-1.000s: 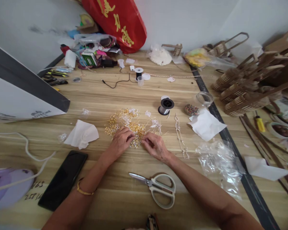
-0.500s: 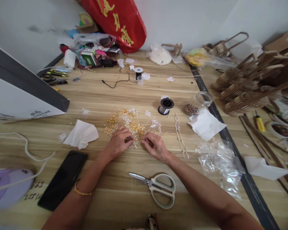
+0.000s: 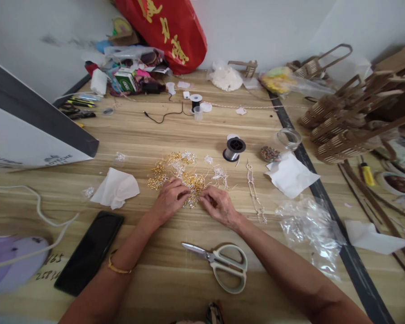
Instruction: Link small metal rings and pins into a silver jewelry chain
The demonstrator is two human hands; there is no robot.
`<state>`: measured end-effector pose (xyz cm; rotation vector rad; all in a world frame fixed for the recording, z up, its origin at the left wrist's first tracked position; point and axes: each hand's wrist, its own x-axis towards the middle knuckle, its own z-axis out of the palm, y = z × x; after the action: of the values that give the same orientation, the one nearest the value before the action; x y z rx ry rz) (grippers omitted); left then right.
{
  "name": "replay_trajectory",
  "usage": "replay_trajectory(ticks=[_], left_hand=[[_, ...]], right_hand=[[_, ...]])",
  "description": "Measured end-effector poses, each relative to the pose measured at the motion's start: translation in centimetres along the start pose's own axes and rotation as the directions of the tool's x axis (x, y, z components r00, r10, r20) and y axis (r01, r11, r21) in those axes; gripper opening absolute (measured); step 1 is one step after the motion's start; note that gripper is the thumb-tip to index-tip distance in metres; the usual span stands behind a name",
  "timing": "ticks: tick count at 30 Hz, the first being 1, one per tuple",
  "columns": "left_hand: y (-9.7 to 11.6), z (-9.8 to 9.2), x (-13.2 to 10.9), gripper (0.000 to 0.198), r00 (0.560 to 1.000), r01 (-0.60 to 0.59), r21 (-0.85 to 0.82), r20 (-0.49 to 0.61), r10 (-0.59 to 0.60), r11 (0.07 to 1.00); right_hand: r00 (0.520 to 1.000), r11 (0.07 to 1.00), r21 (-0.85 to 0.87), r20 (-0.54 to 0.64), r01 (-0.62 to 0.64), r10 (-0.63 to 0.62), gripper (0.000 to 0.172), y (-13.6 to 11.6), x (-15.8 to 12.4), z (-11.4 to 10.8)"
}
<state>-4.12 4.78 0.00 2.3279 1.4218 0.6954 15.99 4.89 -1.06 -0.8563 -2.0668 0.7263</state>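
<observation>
A pile of small gold and silver beads or findings [image 3: 193,181] lies on the wooden table, with thin silvery pieces [image 3: 219,174] to its right. At the pile's lower left edge is my left hand [image 3: 171,200], its thumb and fingers pinched together. My right hand [image 3: 219,204] is likewise pinched, at the lower right edge of the pile, close to the left fingertips. Whatever sits between either set of fingertips is too small to make out. Below the hands lie white-handled scissors [image 3: 219,263], and a beaded chain [image 3: 253,191] stretches out to the right.
A wire spool [image 3: 234,149] and a glass jar [image 3: 286,140] with dark beads stand behind on the right. A black phone [image 3: 89,252] and a white paper [image 3: 116,188] lie left. Clear plastic bags [image 3: 310,229] lie right, near wooden baskets [image 3: 337,139].
My left hand's fingertips have shifted slightly right, towards my right hand. My right hand stays almost in place. The whole view has shifted very slightly.
</observation>
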Motion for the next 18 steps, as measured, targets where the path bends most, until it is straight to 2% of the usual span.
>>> replay_trajectory(ticks=[9, 18], left_hand=[[0.54, 0.32, 0.15, 0.010, 1.000, 0.010, 0.020, -0.011, -0.010, 1.000], [0.21, 0.02, 0.22, 0.008, 0.998, 0.038, -0.065, -0.043, -0.041, 0.997]], right_hand=[[1.000, 1.000, 0.000, -0.003, 0.007, -0.007, 0.011, -0.12, 0.06, -0.08], [1.000, 1.000, 0.002, 0.002, 0.012, -0.012, 0.009, 0.12, -0.04, -0.03]])
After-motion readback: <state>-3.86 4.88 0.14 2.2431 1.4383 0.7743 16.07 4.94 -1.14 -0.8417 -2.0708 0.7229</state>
